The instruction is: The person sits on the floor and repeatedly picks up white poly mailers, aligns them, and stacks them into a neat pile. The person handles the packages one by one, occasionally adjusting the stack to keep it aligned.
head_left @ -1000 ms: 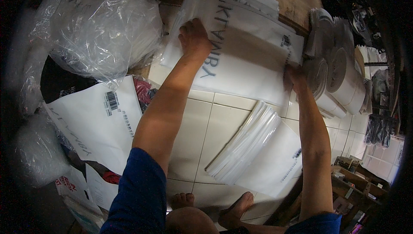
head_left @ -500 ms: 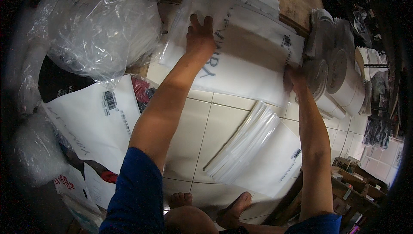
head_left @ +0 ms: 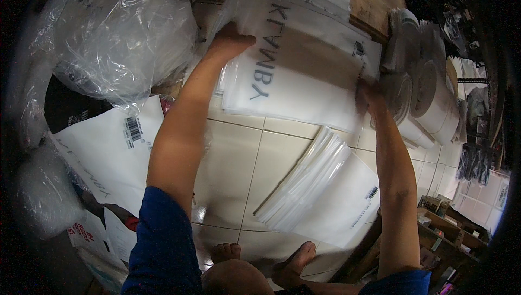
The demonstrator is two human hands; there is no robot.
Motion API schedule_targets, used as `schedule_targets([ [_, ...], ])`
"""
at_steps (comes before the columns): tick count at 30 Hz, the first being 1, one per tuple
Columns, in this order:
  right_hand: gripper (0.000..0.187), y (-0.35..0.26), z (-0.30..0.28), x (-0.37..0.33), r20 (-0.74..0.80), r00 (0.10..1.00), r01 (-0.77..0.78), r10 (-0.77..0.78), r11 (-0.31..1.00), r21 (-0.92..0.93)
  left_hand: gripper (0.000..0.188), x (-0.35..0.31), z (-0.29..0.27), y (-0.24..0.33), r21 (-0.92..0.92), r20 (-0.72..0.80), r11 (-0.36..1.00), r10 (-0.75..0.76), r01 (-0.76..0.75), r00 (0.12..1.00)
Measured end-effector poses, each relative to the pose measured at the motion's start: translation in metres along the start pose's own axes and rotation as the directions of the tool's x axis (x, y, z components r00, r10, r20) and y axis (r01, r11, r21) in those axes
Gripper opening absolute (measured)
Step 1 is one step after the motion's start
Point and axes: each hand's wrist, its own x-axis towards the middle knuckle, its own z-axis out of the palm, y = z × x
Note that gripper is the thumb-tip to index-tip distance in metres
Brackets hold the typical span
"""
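White plastic stack (head_left: 312,59): 12 to 1 o'clock, dark lettering on top
Clear plastic bag (head_left: 127,37): 10 o'clock, big crinkly thing
Fanned pile (head_left: 320,189): between 4 and 5, on the floor tiles (head_left: 233,151)
Left hand (head_left: 230,40): 11 o'clock, stack's left edge, thumb out, can't tell if fingers pinch
Right hand (head_left: 370,97): 2 o'clock, right edge, fingers too dark to tell

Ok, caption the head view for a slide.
Left hand and right hand at opposite sides of white printed sheets, a fanned stack on the tiled floor.

Beyond the near pile (head_left: 336,197), the bag stack (head_left: 309,86) lies between a sack (head_left: 127,34), left, and rolls (head_left: 431,100), right.
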Motion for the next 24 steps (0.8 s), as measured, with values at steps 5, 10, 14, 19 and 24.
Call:
schedule_targets([
  [5, 0.057, 0.018, -0.009, 0.017, -0.106, 0.988, 0.111, -0.112, 0.994, -0.021, 0.071, 0.000, 0.007, -0.003, -0.188, -0.041, 0.981, -0.051, 0.042, 0.998],
  [10, 0.060, 0.010, -0.011, 0.020, -0.090, 0.995, -0.041, 0.033, 0.995, -0.088, 0.074, 0.000, 0.019, 0.002, 0.073, -0.100, 0.997, 0.002, 0.005, 0.995],
  [14, 0.062, -0.021, -0.001, 0.010, 0.016, 0.989, -0.142, 0.146, 0.981, -0.129, 0.083, -0.003, 0.002, 0.000, -0.105, 0.090, 0.994, -0.032, 0.042, 0.995],
  [19, 0.050, -0.046, 0.020, -0.020, -0.099, 0.988, -0.120, 0.115, 0.991, -0.052, 0.075, -0.009, 0.004, 0.015, -0.176, 0.074, 0.979, -0.093, 0.105, 0.993],
  [24, 0.056, -0.021, 0.003, -0.004, 0.011, 1.000, -0.018, 0.018, 0.999, 0.031, 0.062, -0.021, 0.001, 0.039, -0.492, 0.151, 0.867, -0.004, 0.079, 0.988],
])
